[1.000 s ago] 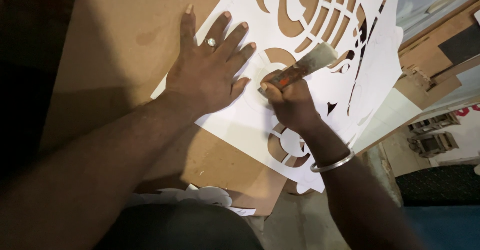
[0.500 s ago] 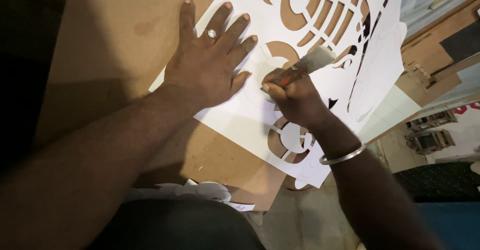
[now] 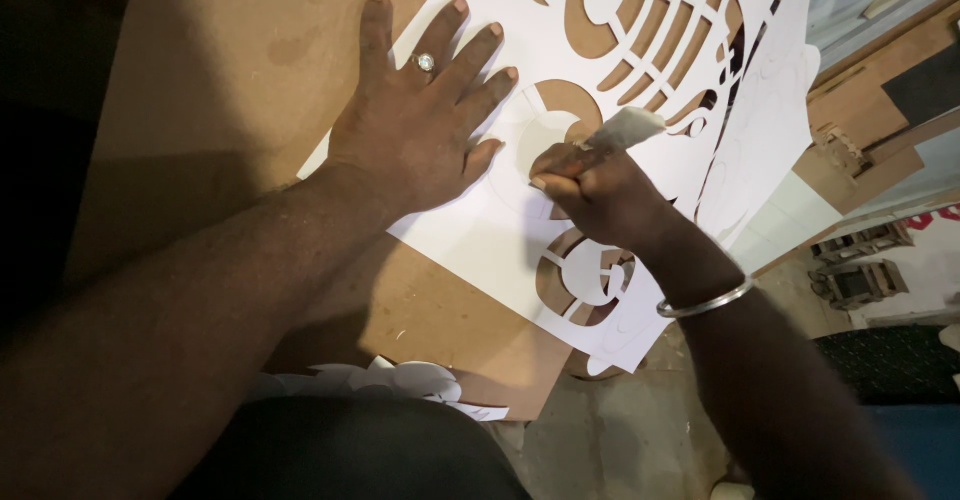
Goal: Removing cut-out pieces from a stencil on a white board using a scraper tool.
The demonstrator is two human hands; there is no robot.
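The hands work close together: the left hand (image 3: 415, 135), ringed and spread flat, pins a large white paper sheet cut with curling openwork patterns (image 3: 500, 245), while the right hand (image 3: 600, 195), fisted, grips a slim orange-handled cutting knife wrapped in pale tape (image 3: 600, 145). The sheet lies on a brown fibreboard tabletop (image 3: 220, 80). Thin and floppy, it looks easily torn; uncut margins seem the safest hold. Nearer, white paper offcuts (image 3: 400, 380) lie loose. No containers show.
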